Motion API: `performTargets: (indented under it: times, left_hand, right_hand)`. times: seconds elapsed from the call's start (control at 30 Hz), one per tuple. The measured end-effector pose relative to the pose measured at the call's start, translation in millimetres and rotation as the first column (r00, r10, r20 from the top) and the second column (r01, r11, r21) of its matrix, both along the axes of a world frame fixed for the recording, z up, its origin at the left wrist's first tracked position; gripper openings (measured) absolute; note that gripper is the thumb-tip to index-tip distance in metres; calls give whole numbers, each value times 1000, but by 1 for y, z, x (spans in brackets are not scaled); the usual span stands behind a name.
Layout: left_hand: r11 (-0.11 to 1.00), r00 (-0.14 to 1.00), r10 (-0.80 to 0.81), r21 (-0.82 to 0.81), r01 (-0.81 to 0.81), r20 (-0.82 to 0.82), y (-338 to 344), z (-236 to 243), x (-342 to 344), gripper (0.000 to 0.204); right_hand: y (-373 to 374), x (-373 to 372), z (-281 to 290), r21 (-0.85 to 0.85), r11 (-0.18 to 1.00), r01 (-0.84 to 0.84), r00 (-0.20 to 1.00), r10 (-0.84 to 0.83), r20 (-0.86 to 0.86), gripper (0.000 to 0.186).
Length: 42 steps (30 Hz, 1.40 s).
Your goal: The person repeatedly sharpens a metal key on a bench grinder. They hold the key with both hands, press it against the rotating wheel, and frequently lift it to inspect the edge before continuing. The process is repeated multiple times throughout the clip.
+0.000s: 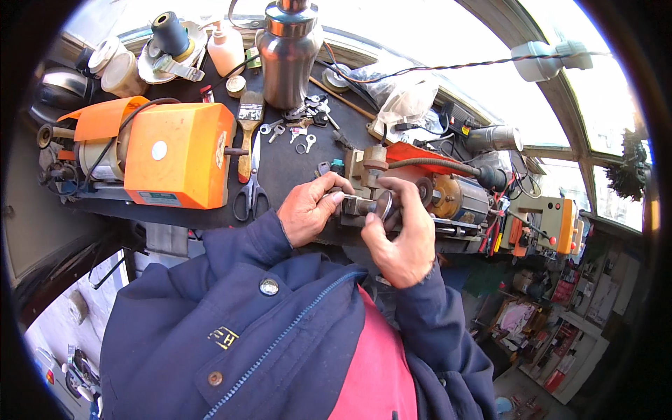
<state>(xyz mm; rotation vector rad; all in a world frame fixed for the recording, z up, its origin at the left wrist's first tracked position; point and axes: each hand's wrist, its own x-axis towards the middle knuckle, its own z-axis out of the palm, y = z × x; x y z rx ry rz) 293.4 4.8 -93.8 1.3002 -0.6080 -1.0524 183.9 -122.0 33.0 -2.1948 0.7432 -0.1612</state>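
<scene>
A metal key-cutting machine (460, 198) with a motor and a clamp (372, 166) stands on the dark bench in front of me. My left hand (315, 208) pinches a small, thin metal piece, perhaps a key, at the left side of the clamp. My right hand (395, 234) has thumb and fingers closed round the round metal knob (383, 204) of the clamp. Several loose keys (308, 140) lie beyond my hands, with scissors (250, 199) and a wooden-handled brush (248, 129) to their left.
An orange machine (171, 157) fills the bench's left. A steel flask (285, 63), a pump bottle (225, 52), plastic bags (409, 98) and cables crowd the back. Another machine (556, 224) and tools stand at the right. A wire hangs across the window. Shelves (567, 322) are at lower right.
</scene>
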Motion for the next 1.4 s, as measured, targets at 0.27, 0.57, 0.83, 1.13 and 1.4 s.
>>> performTargets:
  times: [0.27, 0.57, 0.83, 1.13, 1.4]
  left_hand:
    - [991, 877, -123, -13, 132, -465, -4, 0, 13, 28]
    - [951, 919, -253, 95, 293, -304, 0, 18, 30, 33]
    - [952, 952, -274, 98, 289, -139, -8, 21, 39, 30]
    - [942, 945, -270, 154, 299, -184, -13, 21, 41, 31]
    - [942, 945, -267, 155, 296, -187, -13, 18, 41, 31]
  right_hand:
    - [-4, -17, 7, 41, 992, -123, 992, 123, 9, 40]
    - [-16, -3, 10, 35, 986, -165, 986, 165, 18, 15]
    - [-21, 4, 15, 68, 978, -195, 979, 198, -40, 37]
    - [-27, 4, 17, 99, 982, -162, 983, 170, -71, 51]
    - [-28, 10, 23, 34, 988, -148, 983, 151, -100, 37]
